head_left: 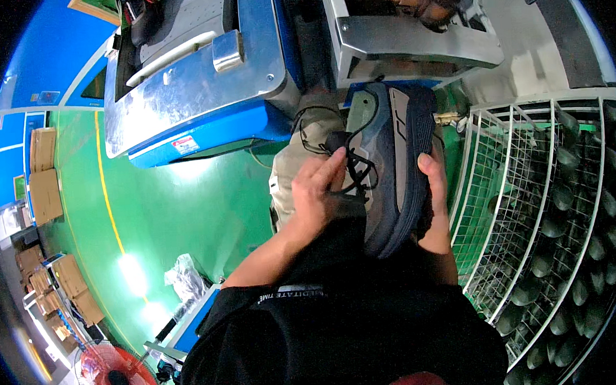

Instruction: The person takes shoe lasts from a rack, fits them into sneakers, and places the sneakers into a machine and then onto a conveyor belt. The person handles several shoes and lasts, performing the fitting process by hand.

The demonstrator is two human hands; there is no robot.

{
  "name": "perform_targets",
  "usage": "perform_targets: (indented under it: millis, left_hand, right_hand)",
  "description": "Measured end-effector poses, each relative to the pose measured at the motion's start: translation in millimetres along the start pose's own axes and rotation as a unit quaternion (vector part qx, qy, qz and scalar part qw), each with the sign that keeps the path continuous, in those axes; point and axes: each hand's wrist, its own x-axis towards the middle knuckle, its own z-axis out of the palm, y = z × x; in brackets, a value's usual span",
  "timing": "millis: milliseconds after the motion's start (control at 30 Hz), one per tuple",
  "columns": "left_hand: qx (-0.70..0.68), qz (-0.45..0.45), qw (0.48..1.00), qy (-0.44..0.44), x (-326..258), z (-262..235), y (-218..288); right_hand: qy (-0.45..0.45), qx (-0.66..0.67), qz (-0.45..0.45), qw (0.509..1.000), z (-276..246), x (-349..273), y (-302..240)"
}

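Observation:
I hold a grey and dark blue shoe [396, 153] in front of my body, its thick dark sole turned to the right. My right hand [434, 200] cups the sole side from the right, thumb on the sole's edge. My left hand [318, 192] is at the shoe's opening, fingers pinching the black laces [354, 163] near the tongue. The shoe's toe points up toward the metal machine [411, 40].
A blue and steel machine [197, 80] stands ahead on the left over a green floor [170, 214]. A white wire rack [531, 202] with rows of dark pegs fills the right. Cardboard boxes [42, 178] and a red fan [116, 377] are at the far left.

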Motion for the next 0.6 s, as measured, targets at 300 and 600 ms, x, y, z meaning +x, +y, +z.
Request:
perform_targets:
  millis: [300,600]
  left_hand:
    - [-0.033,0.056,0.998,0.002,4.5,18.9,5.2]
    - [0.123,-0.047,0.986,-0.1,9.6,10.0,29.5]
  right_hand:
    - [0.083,-0.127,-0.058,0.987,-37.0,-9.0,1.3]
    - [0.079,-0.166,-0.129,0.974,-41.9,-10.0,7.6]
